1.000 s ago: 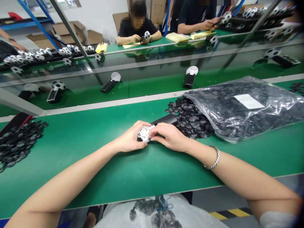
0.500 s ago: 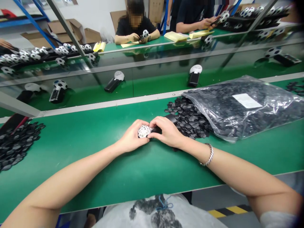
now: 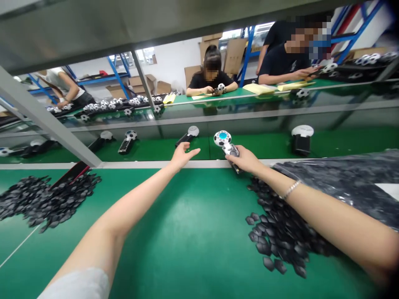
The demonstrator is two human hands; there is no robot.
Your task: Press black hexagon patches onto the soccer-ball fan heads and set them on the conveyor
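My right hand (image 3: 247,160) grips a handheld device (image 3: 222,138) by its dark handle, over the far edge of the table. Its round head is patterned like a black-and-white football, with a blue disc in the middle. My left hand (image 3: 181,157) is stretched out with thumb and fingers apart, holding nothing. Just beyond its fingertips lies a similar device (image 3: 193,131) with a plain white head and black handle, on the green conveyor belt (image 3: 205,145). Whether the fingers touch its handle, I cannot tell.
Loose black pieces lie in piles at left (image 3: 65,203) and right (image 3: 280,232), beside a clear plastic bag (image 3: 343,178). More devices (image 3: 302,139) lie on the belt. A slanted metal post (image 3: 62,124) rises at left. Co-workers (image 3: 212,79) sit across the belt.
My hands were together over a white-headed device on the table. They have parted and reached forward to the belt; the right now holds a football-patterned device. The view has tilted up.
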